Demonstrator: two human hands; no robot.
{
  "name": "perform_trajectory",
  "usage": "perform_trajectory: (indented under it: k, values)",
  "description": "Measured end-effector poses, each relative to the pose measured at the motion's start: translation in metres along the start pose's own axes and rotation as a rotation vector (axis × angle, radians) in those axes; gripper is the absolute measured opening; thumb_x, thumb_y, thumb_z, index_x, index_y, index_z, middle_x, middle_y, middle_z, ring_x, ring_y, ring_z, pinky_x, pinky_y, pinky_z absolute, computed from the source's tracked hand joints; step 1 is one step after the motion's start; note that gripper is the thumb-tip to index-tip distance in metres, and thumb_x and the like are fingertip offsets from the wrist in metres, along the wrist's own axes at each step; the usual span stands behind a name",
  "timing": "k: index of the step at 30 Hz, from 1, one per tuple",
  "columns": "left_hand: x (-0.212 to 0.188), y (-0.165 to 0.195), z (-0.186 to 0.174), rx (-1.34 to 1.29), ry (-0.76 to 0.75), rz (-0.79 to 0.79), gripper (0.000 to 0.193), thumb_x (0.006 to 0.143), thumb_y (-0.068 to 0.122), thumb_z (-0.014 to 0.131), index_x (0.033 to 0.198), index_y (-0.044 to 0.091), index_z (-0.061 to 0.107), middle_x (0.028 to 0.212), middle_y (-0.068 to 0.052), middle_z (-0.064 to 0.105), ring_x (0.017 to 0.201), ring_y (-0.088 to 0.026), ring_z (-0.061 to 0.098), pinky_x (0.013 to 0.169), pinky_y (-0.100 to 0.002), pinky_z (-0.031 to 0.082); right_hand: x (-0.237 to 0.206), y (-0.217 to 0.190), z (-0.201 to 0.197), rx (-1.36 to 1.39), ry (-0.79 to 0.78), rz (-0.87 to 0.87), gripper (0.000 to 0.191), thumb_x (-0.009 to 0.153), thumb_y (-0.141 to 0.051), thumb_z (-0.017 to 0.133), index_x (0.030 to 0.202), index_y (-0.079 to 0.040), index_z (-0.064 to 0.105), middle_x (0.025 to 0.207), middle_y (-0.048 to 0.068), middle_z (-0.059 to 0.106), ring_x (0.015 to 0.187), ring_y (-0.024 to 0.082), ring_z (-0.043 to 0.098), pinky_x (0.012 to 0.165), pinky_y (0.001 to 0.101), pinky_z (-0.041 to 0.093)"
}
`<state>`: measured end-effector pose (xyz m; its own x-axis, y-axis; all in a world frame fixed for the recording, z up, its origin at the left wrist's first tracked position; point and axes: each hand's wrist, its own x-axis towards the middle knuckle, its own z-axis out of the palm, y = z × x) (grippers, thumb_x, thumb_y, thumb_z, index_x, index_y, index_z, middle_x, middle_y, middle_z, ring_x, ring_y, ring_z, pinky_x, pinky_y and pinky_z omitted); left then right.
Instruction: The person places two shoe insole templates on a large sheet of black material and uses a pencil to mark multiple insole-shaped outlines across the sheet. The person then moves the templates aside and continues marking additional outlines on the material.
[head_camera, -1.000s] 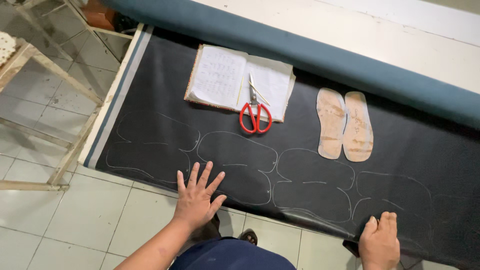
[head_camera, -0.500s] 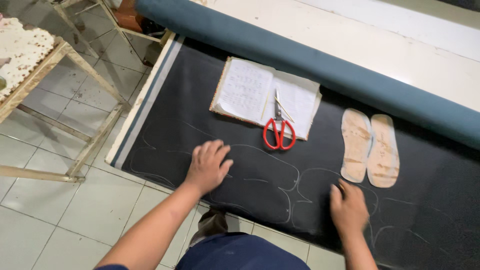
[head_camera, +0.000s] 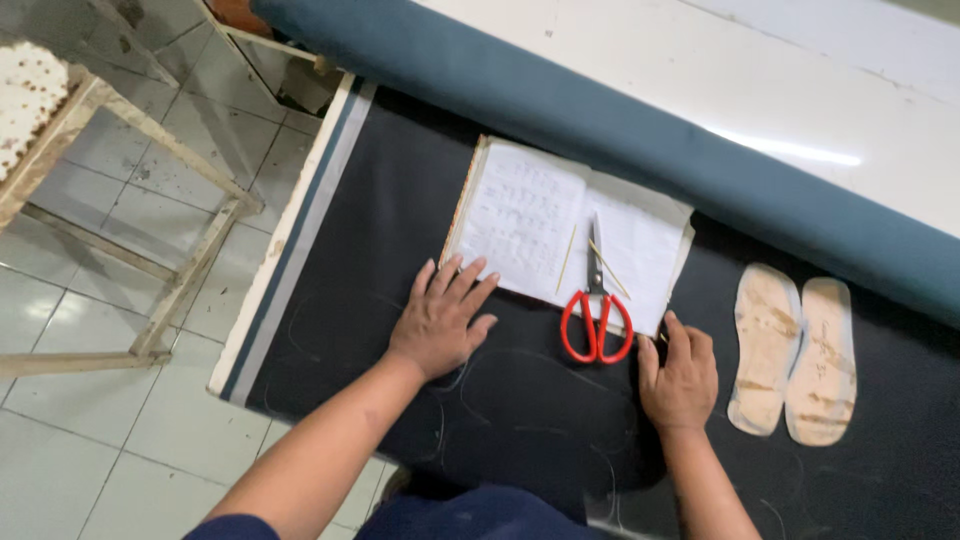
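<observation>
On dark fabric (head_camera: 330, 250), both hands lie flat beside an open notebook (head_camera: 560, 225).
Left hand (head_camera: 440, 320): fingers spread, palm down, holding nothing; fingertips touch the notebook's lower left edge. Right hand (head_camera: 680, 375): fingers loosely together, pressed on fabric just below the notebook's right corner, gripping nothing. Red-handled scissors (head_camera: 597, 310) lie shut on the notebook, between the hands. Two tan insoles (head_camera: 795, 355) lie side by side right of the right hand. Chalk outlines mark the fabric.
</observation>
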<state>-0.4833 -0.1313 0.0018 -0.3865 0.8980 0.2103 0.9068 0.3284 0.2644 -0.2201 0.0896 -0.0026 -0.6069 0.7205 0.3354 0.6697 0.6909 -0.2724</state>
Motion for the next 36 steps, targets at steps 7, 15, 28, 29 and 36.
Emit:
perform_trajectory:
  k: [7,15,28,29,36]
  values:
    - [0.008,-0.003,-0.002,0.018,-0.086,-0.057,0.069,0.096,0.054,0.048,0.155,0.019,0.039,0.161,-0.006,0.033,0.148,-0.027,0.027,0.122,-0.05,0.016,0.002,-0.001,0.004,-0.086,-0.052,0.02,0.047,0.096,-0.033,0.068,0.136,-0.01,0.066,0.12,0.012,0.061,0.103,0.031,0.063,0.085,0.0425,0.053]
    - [0.012,-0.01,-0.001,0.034,-0.086,-0.096,0.073,0.094,0.055,0.051,0.155,0.017,0.037,0.162,-0.004,0.032,0.148,-0.023,0.025,0.123,-0.047,0.015,0.006,-0.002,0.011,-0.061,-0.027,-0.024,0.045,0.095,-0.033,0.069,0.134,-0.009,0.066,0.119,0.013,0.06,0.104,0.032,0.063,0.085,0.0436,0.053]
    - [0.017,-0.013,-0.005,0.024,-0.003,-0.08,0.067,0.092,0.048,0.06,0.15,0.017,0.047,0.141,-0.013,0.036,0.138,-0.032,0.028,0.121,-0.048,0.024,0.015,-0.004,0.012,-0.006,-0.026,-0.028,0.043,0.093,-0.029,0.07,0.131,-0.008,0.066,0.117,0.015,0.061,0.103,0.034,0.063,0.086,0.0442,0.053]
    - [0.017,-0.014,-0.005,0.021,0.003,-0.075,0.067,0.092,0.048,0.06,0.15,0.016,0.047,0.141,-0.012,0.036,0.138,-0.032,0.028,0.122,-0.048,0.024,0.015,-0.003,0.013,-0.007,-0.02,-0.021,0.043,0.093,-0.029,0.07,0.13,-0.008,0.066,0.117,0.015,0.061,0.103,0.034,0.063,0.086,0.0442,0.053]
    - [0.018,-0.015,0.001,-0.049,0.003,-0.067,0.067,0.091,0.047,0.061,0.15,0.016,0.048,0.141,-0.012,0.036,0.138,-0.032,0.027,0.122,-0.048,0.021,0.011,0.003,0.017,-0.044,-0.019,0.004,0.04,0.095,-0.029,0.07,0.131,-0.011,0.067,0.122,0.015,0.061,0.107,0.034,0.064,0.087,0.0446,0.053]
